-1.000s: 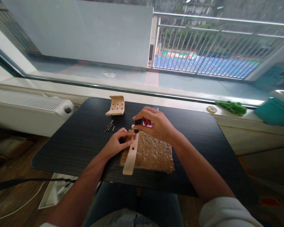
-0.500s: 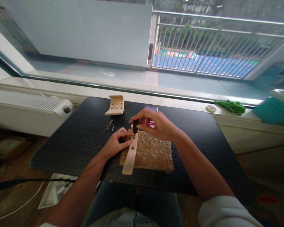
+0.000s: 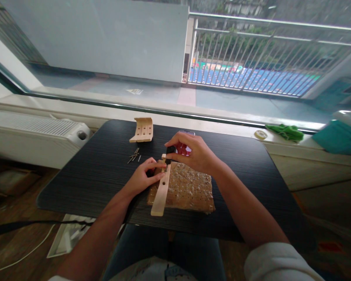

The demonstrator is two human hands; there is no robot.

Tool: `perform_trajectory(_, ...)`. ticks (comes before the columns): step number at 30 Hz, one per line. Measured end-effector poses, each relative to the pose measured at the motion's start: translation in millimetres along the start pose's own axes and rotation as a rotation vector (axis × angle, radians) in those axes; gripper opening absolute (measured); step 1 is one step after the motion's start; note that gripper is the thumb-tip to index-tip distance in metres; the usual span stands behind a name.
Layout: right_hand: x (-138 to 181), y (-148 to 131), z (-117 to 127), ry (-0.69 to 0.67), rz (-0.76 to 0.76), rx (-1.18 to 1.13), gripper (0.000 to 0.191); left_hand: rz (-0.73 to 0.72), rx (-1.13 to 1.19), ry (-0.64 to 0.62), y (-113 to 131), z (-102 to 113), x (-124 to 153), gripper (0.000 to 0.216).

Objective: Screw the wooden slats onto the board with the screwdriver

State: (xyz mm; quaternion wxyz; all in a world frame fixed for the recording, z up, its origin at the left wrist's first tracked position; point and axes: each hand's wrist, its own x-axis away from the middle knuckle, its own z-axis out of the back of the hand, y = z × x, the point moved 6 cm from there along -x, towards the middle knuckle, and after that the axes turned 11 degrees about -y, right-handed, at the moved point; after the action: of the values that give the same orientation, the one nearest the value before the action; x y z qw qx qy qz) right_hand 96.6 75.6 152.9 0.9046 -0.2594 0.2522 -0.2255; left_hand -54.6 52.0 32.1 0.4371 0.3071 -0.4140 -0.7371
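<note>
Workpiece: a pale, narrow wooden strip with a round hole (image 3: 162,191) lies on a brown, pitted rectangular board (image 3: 190,189) near the front edge of the black wood-grain bench (image 3: 90,175).
Orientation: the strip's long axis runs from the near bench edge away toward the window, leaning slightly right at the far end; its broad face is up.
Tool: a small black-handled driver (image 3: 169,153) stands roughly upright on the strip's far end.
Change: half a second ago the right-hand fingers were spread looser above the tool; now they are curled down over it. Judgement: a regrip between turns, driving in progress.
Right hand (image 3: 193,154): fingers clamped on the driver's handle.
Left hand (image 3: 143,177): fingers together, pinched at the fastener point and pressing the strip down.
Surroundings: loose small metal screws (image 3: 134,156) lie left of the board; a curved pale wooden part with holes (image 3: 142,130) sits farther back.
</note>
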Motion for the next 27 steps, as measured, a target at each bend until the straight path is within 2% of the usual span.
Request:
perform_trajectory(9,2.1,0.6,0.1,0.053,-0.026,0.124,0.021,0.001,-0.008,0.007,-3.2,0.3,0.6,0.021)
perform_trajectory(18,2.0,3.0,-3.1,0.048,-0.078,0.089,0.024,-0.013,0.007,0.009,-0.8,0.5,-0.2,0.021)
perform_trajectory(27,1.4,-2.8,-4.8,0.051,0.006,0.096,0.021,-0.004,-0.026,0.015,-4.4,0.1,0.9,0.022)
